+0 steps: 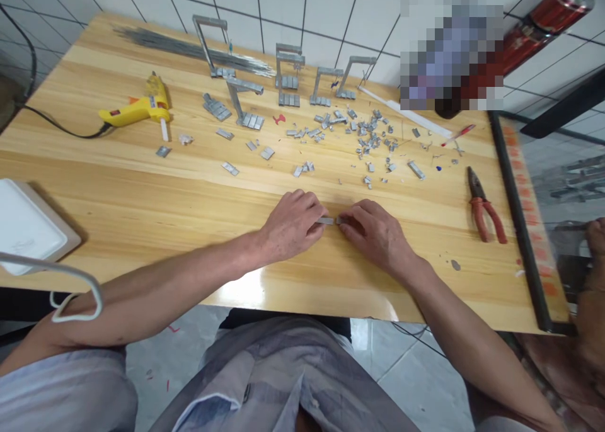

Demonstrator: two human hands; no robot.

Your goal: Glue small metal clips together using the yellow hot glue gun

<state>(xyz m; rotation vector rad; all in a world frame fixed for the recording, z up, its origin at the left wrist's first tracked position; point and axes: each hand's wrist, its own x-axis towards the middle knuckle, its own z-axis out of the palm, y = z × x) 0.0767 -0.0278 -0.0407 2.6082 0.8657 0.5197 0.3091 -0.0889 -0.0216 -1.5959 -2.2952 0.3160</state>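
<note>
My left hand [292,223] and my right hand [375,233] rest on the wooden table [142,193] near its front edge, fingertips facing each other. Both are closed in a pinch on a small strip of staples [327,220] that lies flat between them. Beyond my hands lies a scatter of loose staple pieces [363,142]. Several small upright frames built of staple strips [288,73] stand in a row at the back of the table.
A yellow glue gun [139,109] with its black cord lies at the left. Red-handled pliers [483,204] lie at the right. A bundle of thin metal rods [189,46] is at the back, a white box [26,224] at the left edge.
</note>
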